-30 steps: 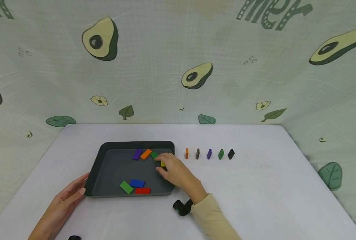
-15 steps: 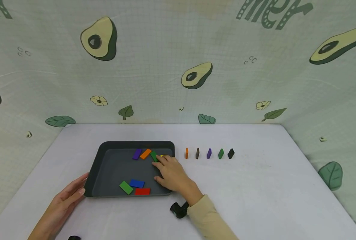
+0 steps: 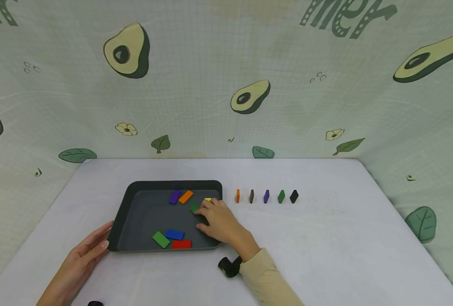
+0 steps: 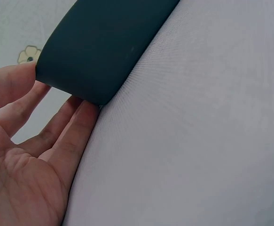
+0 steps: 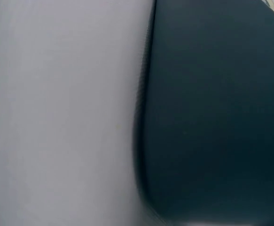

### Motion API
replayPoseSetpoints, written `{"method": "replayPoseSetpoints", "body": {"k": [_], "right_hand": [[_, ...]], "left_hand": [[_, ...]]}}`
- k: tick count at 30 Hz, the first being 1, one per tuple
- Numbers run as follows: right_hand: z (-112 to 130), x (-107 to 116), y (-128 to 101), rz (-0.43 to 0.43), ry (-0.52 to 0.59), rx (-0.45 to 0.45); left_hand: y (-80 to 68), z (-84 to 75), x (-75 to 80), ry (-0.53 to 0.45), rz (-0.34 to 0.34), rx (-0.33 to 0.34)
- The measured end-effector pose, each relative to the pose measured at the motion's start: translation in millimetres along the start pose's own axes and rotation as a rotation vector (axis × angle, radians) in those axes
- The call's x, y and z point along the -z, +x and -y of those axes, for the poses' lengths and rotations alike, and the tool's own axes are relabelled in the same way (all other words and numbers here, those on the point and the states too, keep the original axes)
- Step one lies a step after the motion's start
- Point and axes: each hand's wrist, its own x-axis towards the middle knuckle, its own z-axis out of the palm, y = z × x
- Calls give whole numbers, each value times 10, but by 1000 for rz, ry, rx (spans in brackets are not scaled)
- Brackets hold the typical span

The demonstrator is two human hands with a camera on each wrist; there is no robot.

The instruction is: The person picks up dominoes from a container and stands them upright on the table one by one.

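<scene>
At the front left corner of a dark grey tray (image 3: 165, 182), my left hand (image 3: 82, 257) holds the wall, thumb by the rim and fingers low on the outside in the left wrist view. My right hand (image 3: 222, 221) reaches over the tray's right side. Its fingertips touch a dark green block (image 3: 193, 207), partly covered by them, while the thumb stays apart from it. A yellow block (image 3: 208, 199) peeks out behind the knuckles. Purple (image 3: 174, 196) and orange (image 3: 186, 196) blocks lie near the back wall. Light green (image 3: 161, 239), blue (image 3: 174, 234) and red (image 3: 181, 244) blocks lie near the front.
Right of the tray, several blocks stand upright in a row: orange (image 3: 237, 196), brown (image 3: 251, 196), purple (image 3: 266, 196), green (image 3: 281, 196) and black (image 3: 294, 196). The right wrist camera (image 3: 229, 267) sits under the right forearm. A patterned cloth (image 3: 195, 63) hangs behind the white table (image 3: 325, 246).
The dark green block has shifted toward the front, away from the orange block, with my right fingertips at it. My right hand has come slightly left and forward off the yellow block. My left hand stays put.
</scene>
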Motion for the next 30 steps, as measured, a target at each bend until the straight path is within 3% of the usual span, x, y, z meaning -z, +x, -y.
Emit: {"method": "replayPoseSetpoints", "body": {"k": [6, 30], "right_hand": [[-19, 13, -6, 2, 80, -3], [-38, -21, -14, 7, 13, 16]], "left_hand": [[-3, 0, -7, -7, 5, -3], [-13, -10, -15, -13, 11, -17]]}}
